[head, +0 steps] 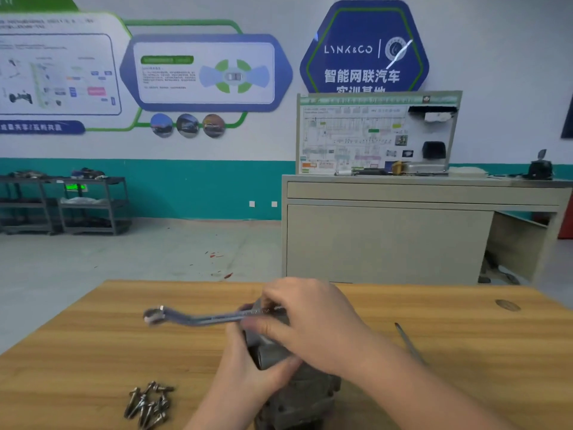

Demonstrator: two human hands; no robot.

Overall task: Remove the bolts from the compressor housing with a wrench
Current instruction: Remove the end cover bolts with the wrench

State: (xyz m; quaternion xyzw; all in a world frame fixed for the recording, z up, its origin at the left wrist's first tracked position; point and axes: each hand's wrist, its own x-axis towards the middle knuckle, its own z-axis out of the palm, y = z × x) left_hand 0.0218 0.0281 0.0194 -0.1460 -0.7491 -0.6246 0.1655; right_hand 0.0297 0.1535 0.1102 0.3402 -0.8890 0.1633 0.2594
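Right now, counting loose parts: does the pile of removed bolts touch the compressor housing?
Apart. The head view shows bare wooden table between the bolts and the compressor housing.

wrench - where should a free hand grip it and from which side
Grip the wrench on its bare straight shank, between the ring end at its left tip and the right hand that covers the other end. Come from above: the shank lies level and clear over the table.

An automotive training workshop: wiring-diagram board [376,133], car posters [204,72] (Lynk&Co), parts shelves [65,203]
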